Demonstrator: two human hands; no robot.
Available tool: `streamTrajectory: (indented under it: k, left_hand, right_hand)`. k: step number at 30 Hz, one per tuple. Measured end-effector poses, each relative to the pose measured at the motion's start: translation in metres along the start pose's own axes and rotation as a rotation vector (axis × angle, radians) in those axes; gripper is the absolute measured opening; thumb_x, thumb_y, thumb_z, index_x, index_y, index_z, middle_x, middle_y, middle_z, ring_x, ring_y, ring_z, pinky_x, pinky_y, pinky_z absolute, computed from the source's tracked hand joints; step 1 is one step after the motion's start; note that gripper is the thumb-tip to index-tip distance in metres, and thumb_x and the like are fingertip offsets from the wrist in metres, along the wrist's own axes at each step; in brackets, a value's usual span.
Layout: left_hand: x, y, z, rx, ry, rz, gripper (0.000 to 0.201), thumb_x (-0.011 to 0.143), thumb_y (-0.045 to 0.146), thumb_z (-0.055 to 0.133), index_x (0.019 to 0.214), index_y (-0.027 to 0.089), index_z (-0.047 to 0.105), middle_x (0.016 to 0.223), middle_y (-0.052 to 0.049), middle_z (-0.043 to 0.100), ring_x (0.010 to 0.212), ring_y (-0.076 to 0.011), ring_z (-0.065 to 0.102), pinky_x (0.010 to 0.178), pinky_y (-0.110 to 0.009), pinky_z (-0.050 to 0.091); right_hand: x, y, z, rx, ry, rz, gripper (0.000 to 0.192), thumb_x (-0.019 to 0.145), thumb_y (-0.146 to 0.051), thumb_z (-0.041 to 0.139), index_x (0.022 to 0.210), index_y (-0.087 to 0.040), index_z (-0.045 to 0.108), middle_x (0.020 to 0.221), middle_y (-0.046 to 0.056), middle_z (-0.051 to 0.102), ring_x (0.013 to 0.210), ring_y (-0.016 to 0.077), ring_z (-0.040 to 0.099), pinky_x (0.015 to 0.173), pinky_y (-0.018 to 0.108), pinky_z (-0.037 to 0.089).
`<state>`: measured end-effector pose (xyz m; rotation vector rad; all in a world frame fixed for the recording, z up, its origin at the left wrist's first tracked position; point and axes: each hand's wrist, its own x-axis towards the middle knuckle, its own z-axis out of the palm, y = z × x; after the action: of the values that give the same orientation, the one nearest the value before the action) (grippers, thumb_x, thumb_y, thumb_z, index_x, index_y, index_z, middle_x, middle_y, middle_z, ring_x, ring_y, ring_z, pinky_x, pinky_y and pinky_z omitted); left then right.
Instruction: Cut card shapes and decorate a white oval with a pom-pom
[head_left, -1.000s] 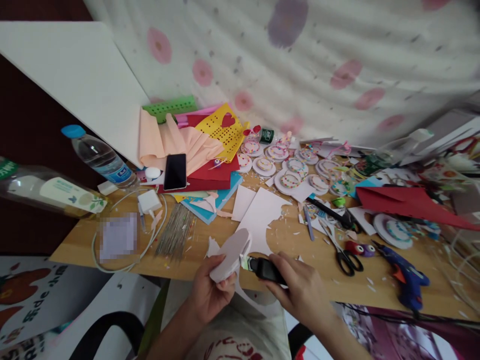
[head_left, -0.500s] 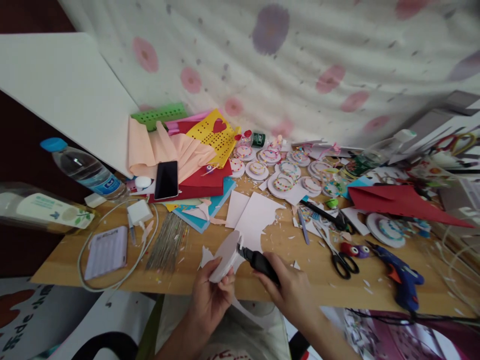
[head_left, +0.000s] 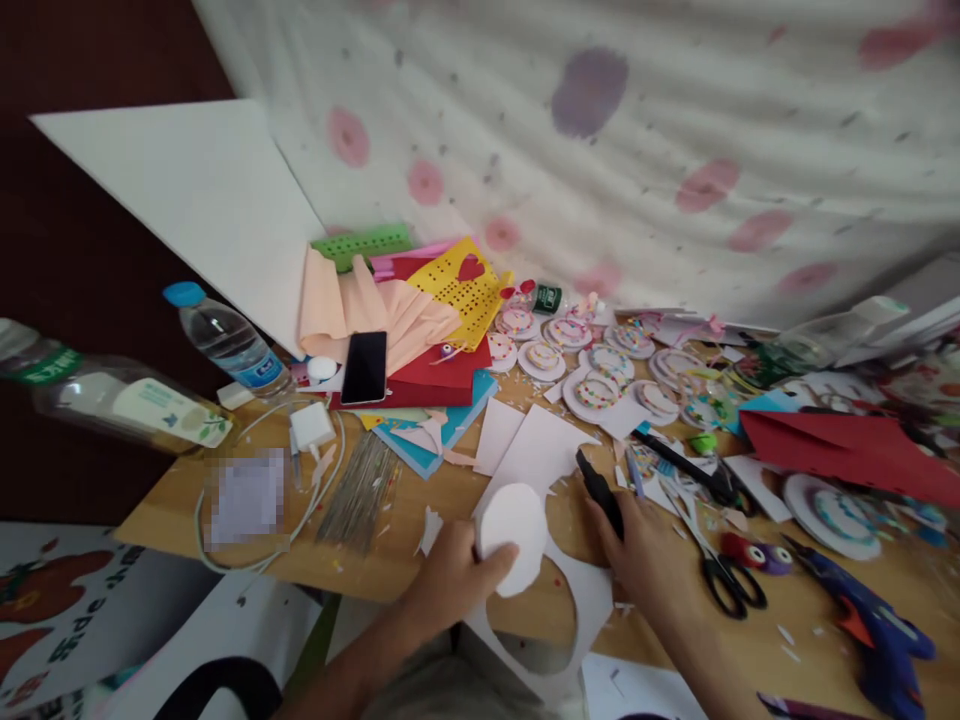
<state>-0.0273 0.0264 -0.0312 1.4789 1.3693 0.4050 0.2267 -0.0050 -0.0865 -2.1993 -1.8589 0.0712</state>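
My left hand [head_left: 448, 578] grips a white foam disc [head_left: 513, 535] by its lower left edge, holding it face up over the table's near edge. My right hand [head_left: 643, 555] is closed around a black cutter [head_left: 601, 490] that points away from me, just right of the disc. Under both hands lies a white foam sheet [head_left: 589, 610] with a round hole cut out of it. A bigger white foam piece [head_left: 534, 457] with ragged edges lies flat on the wooden table [head_left: 450, 480] beyond the disc.
Black scissors [head_left: 720, 575], a blue glue gun [head_left: 870, 625] and red paper [head_left: 847, 445] lie to the right. Several decorated white discs [head_left: 600, 385] fill the middle back. A phone [head_left: 365, 367], a water bottle [head_left: 225, 340], a charger [head_left: 311, 425] and a bundle of wires [head_left: 360, 480] lie left.
The disc has come free of the sheet and now faces up in my left hand. My right hand has drawn the cutter away to the right. The view shifted.
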Motion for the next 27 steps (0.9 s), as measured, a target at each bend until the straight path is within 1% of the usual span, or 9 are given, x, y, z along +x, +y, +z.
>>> streamTrajectory:
  k: [3,8,11,13,16,18,20,24,27]
  left_hand:
    - [0.022,0.006,0.007,0.111,0.033,0.075,0.031,0.077,0.044,0.062,0.064,0.015,0.062,0.06,-0.005,0.062,0.061,-0.0192,0.057,0.055,-0.027,0.033]
    - [0.041,0.008,-0.001,0.278,0.105,0.146,0.038,0.08,0.049,0.061,0.096,0.015,0.067,0.085,-0.015,0.07,0.083,-0.0328,0.064,0.072,-0.035,0.039]
    - [0.042,0.0,-0.007,0.318,0.107,0.168,0.049,0.081,0.052,0.061,0.112,0.015,0.063,0.096,-0.018,0.07,0.091,-0.0359,0.065,0.075,-0.037,0.04]
    - [0.041,-0.005,-0.008,0.331,0.102,0.173,0.053,0.081,0.055,0.061,0.114,0.014,0.062,0.097,-0.019,0.071,0.093,-0.0364,0.065,0.075,-0.037,0.041]
    - [0.038,-0.009,-0.01,0.428,0.095,0.235,0.051,0.084,0.06,0.055,0.101,0.013,0.066,0.087,-0.018,0.072,0.081,-0.0333,0.068,0.068,-0.034,0.042]
    - [0.037,-0.009,-0.013,0.514,0.098,0.309,0.047,0.091,0.057,0.046,0.089,0.015,0.067,0.078,-0.014,0.072,0.072,-0.0288,0.068,0.062,-0.032,0.042]
    - [0.04,-0.008,-0.019,0.56,0.117,0.357,0.042,0.095,0.048,0.039,0.084,0.017,0.066,0.077,-0.011,0.071,0.072,-0.0258,0.068,0.063,-0.031,0.044]
    - [0.06,-0.013,-0.041,0.612,0.197,0.388,0.038,0.099,0.035,0.033,0.095,0.017,0.066,0.095,-0.011,0.071,0.091,-0.0255,0.067,0.078,-0.036,0.049]
    - [0.082,-0.022,-0.058,0.679,0.224,0.449,0.035,0.095,0.03,0.041,0.12,0.014,0.06,0.128,-0.016,0.062,0.121,-0.0306,0.055,0.099,-0.045,0.045]
  right_hand:
    - [0.003,0.005,0.011,-0.031,-0.003,-0.028,0.037,0.097,-0.051,0.035,0.093,-0.018,0.053,0.088,0.013,0.064,0.081,0.0292,0.064,0.072,0.04,0.049]
    - [0.003,0.009,0.018,-0.036,-0.023,-0.003,0.035,0.098,-0.048,0.034,0.103,-0.018,0.052,0.101,0.015,0.064,0.087,0.0298,0.066,0.073,0.042,0.051]
    - [0.003,0.011,0.022,-0.022,-0.024,0.0,0.035,0.097,-0.047,0.035,0.105,-0.017,0.05,0.103,0.017,0.064,0.09,0.0308,0.066,0.076,0.042,0.052]
    - [0.004,0.012,0.023,-0.027,-0.021,0.004,0.037,0.097,-0.048,0.035,0.106,-0.016,0.051,0.102,0.018,0.064,0.091,0.0317,0.066,0.076,0.043,0.052]
    - [0.005,0.013,0.022,-0.044,-0.022,0.031,0.039,0.097,-0.05,0.035,0.107,-0.016,0.052,0.102,0.018,0.065,0.088,0.0316,0.067,0.074,0.042,0.052]
    - [0.006,0.014,0.02,-0.07,-0.013,0.05,0.042,0.097,-0.052,0.034,0.107,-0.017,0.052,0.102,0.016,0.066,0.085,0.031,0.067,0.07,0.042,0.052]
    - [0.008,0.014,0.018,-0.1,0.027,0.036,0.044,0.096,-0.054,0.033,0.107,-0.017,0.053,0.1,0.015,0.065,0.082,0.0305,0.067,0.069,0.042,0.052]
    - [0.014,0.005,0.009,-0.081,0.217,-0.074,0.047,0.096,-0.055,0.033,0.108,-0.015,0.055,0.099,0.015,0.062,0.088,0.0313,0.063,0.079,0.046,0.051]
    - [0.021,-0.018,0.0,0.06,0.214,-0.2,0.036,0.096,-0.045,0.043,0.115,-0.016,0.053,0.111,0.016,0.06,0.102,0.0292,0.06,0.089,0.044,0.05]
